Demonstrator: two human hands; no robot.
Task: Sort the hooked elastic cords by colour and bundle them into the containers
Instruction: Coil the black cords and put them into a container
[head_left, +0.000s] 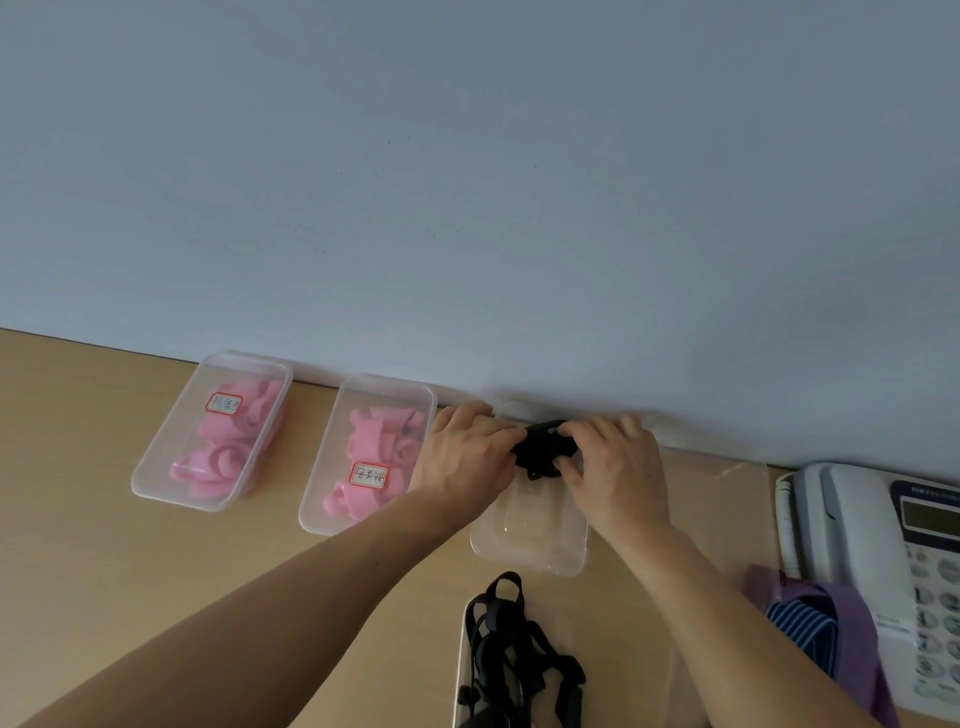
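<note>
Left hand (467, 460) and right hand (615, 470) tight around black cord bundle (545, 448), seemingly above rim of container (527, 564).

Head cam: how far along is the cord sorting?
Done: far-left container and second container hold pink cords, both labelled. In hand: left hand and right hand grip a black cord bundle over the open clear container. Left: loose black cords piled nearest the camera.

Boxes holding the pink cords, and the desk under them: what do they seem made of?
Left box and the box beside it: thin clear plastic, fairly glossy; the pink cords show through the walls. Desk: pale wood-look surface, matte, with even colour and faint grain, probably laminate or veneer, though solid wood cannot be ruled out.
</note>
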